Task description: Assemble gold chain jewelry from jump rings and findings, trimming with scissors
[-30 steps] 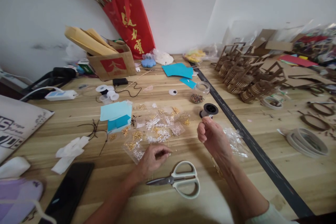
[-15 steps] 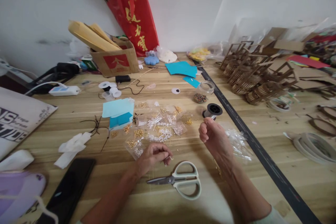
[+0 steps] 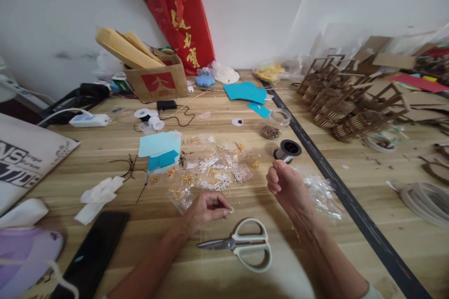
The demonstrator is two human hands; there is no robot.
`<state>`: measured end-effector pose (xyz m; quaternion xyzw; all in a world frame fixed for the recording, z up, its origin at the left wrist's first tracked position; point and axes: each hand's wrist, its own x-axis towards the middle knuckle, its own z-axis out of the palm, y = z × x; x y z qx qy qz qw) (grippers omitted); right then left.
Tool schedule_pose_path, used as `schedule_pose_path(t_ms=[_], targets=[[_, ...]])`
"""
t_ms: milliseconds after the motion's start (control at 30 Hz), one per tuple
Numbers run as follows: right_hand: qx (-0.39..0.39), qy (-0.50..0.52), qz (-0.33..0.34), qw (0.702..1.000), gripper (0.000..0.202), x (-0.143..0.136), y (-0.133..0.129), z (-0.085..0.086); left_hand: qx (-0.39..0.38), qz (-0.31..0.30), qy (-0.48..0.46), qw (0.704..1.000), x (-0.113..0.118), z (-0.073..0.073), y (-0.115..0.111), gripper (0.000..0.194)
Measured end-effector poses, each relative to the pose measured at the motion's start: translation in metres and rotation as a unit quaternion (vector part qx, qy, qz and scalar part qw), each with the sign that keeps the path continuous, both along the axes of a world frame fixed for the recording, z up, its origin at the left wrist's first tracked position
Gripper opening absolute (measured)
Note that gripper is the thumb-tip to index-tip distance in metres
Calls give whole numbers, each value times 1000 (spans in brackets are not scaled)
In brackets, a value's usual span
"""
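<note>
My left hand (image 3: pixel 209 208) pinches a small pale ring-like piece (image 3: pixel 230 210) between thumb and fingertips, just above the table. To its right, my right hand (image 3: pixel 288 187) is raised with curled fingers pressed together; anything in them is too small to make out. Scissors with pale green handles (image 3: pixel 253 245) lie below and between the hands, blades pointing left. Small bags of gold and white beads (image 3: pixel 219 180) are spread beyond my left hand. A dark spool of wire (image 3: pixel 288 149) stands just behind my right hand, and a crumpled clear bag (image 3: pixel 324 196) lies right of it.
A black phone (image 3: pixel 93 252) and white tissue (image 3: pixel 98 196) lie at the left. Blue paper sheets (image 3: pixel 159 145) sit behind them. Farther back are a cardboard box (image 3: pixel 161 84), a red bag (image 3: pixel 189 28) and a jar of beads (image 3: pixel 271 128). Brown lantern-like frames (image 3: pixel 343 103) stand at the right.
My left fingers have shifted slightly, and the pale piece now shows as a ring at their tips. My right hand stays raised in nearly the same pose. The whole view has moved slightly.
</note>
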<state>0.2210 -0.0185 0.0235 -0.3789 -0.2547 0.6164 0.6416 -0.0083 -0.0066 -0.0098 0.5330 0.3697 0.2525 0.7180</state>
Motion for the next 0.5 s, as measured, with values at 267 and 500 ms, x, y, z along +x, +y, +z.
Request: schedule_pose_path(t_ms=[267, 500], targets=[[-9, 4, -2, 1000, 24, -1, 0, 3, 12, 1, 11, 1000, -1, -2, 3, 16], [-4, 0, 25, 1000, 29, 0, 0, 0, 45, 34, 10, 998, 1, -6, 2, 14]])
